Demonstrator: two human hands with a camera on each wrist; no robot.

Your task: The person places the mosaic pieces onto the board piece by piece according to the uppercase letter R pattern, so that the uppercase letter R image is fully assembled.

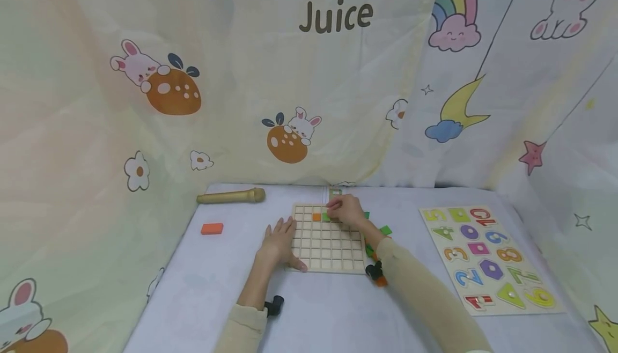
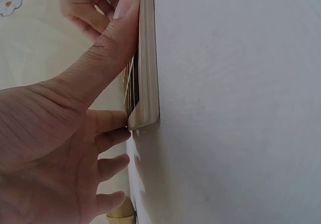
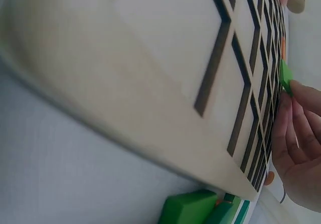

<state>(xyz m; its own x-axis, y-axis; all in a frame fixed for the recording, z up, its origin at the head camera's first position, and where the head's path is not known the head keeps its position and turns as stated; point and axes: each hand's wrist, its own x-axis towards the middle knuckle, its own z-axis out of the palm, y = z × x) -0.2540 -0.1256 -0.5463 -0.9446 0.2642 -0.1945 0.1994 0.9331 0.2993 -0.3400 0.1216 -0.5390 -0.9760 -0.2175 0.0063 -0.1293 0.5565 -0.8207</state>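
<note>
A wooden grid board (image 1: 330,254) lies flat on the white table, divided into small square cells. My left hand (image 1: 277,245) steadies its left side, fingers spread along that edge and thumb (image 2: 108,48) at the near corner. Between thumb and fingertips, my right hand (image 1: 348,211) pinches a green square tile (image 3: 286,76) at a cell near the board's far edge. In the right wrist view the tile is tilted against the grid. Directly left of it, an orange square tile (image 1: 316,217) sits in a cell.
Loose green tiles (image 1: 385,230) and orange tiles (image 1: 381,282) lie along the board's right side, partly hidden by the right arm. A number-and-shape puzzle (image 1: 487,262) lies at the right. On the left are an orange block (image 1: 212,229) and a gold toy microphone (image 1: 232,197).
</note>
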